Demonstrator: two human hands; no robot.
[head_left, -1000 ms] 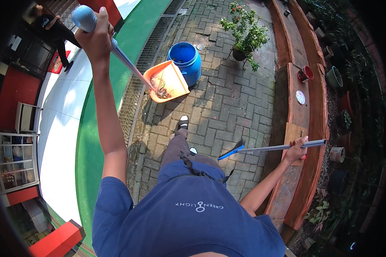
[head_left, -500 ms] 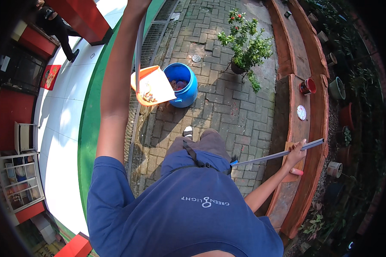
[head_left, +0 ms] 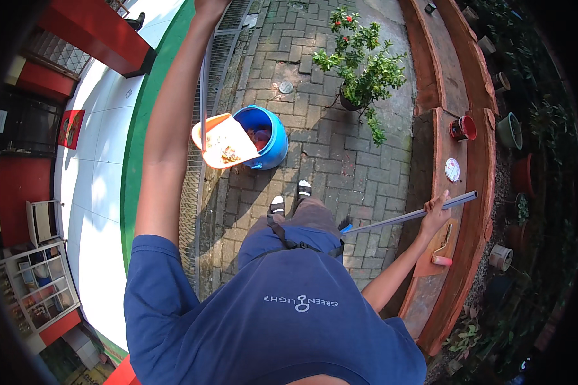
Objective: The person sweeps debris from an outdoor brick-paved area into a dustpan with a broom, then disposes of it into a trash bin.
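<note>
My left hand (head_left: 210,6) is raised at the top edge, partly cut off, closed at the upper end of a long-handled dustpan. The dustpan's orange scoop (head_left: 223,142) holds dry leaves and litter, its right lip over the rim of a blue barrel (head_left: 276,146). Reddish and brownish matter lies inside the barrel. At the right, my right hand (head_left: 435,215) is wrapped round the grey pole of a broom (head_left: 398,221). The broom's blue-and-dark head (head_left: 345,228) shows in part beside my hip; the rest is hidden by my body.
A potted plant (head_left: 366,67) with red flowers stands on the brick paving ahead. Along the right runs a terracotta planter wall (head_left: 430,154) bearing a red paint can (head_left: 462,128), a white lid (head_left: 452,169) and a paint roller (head_left: 441,260). A drain grate (head_left: 192,221) lies left.
The view has shifted, and my second foot now shows. My right hand and broom pole have moved slightly up and left. The person at upper left has mostly left the picture.
</note>
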